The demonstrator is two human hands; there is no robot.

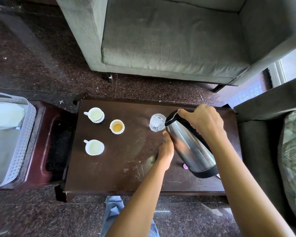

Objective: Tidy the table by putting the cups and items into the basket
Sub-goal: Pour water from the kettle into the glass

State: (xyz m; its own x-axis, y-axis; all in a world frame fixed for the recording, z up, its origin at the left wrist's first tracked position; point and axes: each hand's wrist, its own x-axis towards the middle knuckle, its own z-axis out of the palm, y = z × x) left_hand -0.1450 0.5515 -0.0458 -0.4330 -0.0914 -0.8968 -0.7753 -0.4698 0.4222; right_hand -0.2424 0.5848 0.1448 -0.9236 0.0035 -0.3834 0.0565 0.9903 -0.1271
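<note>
Below the near edge of the dark brown wooden table (109,177) is my blue-jeaned knee (113,214). Over the table's right half I hold a brushed steel flask with black cap and base (190,147), tilted, its cap leaning away from me. My left hand (166,149) lies against its side with the thumb straight. The fingers are hidden, so I cannot tell their grip. My right hand (202,120) is wrapped round the black top. A clear drinking glass (156,124) stands by the cap. On the table's left half stand three white ceramic cups (94,147). Left of the table, a pale perforated plastic basket (24,139) sits on a dark red stool (46,142). Beyond the table is a grey fabric sofa (169,40).
</note>
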